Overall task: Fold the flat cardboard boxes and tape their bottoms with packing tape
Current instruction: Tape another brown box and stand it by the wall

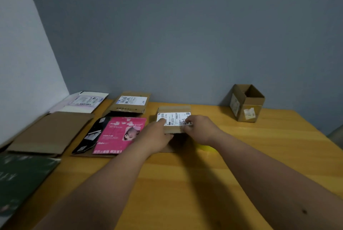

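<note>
Both hands are out over the far middle of the table (185,183), and from the head view I read them as holding one small flattened cardboard box (173,120) with a white shipping label (173,117) on its upper face. My left hand (157,137) grips the box's left near corner, thumb on top against the label and fingers curled beneath; my right hand (200,129) pinches the right edge, fingertips lying over the handwritten mark on the label. I judge this two-sided hold is there so the flat sleeve can be lifted and pushed open into a tube; whether its near edge is already off the wood I cannot tell, though a dark shadow sits under it. Something yellow (206,148) shows just near of my right wrist, mostly hidden, possibly the tape, but I cannot be sure. To the left, more flat boxes wait laid out side by side: a pink printed one (118,135), a labelled brown one (130,102) beyond it, a large plain brown one (50,133), a pale one (83,101) at the far left and a dark green one (22,179) nearest. Far right, well apart, stands an erected box (246,102), open top up, presumably set aside to keep finished work clear of the stock.
</note>
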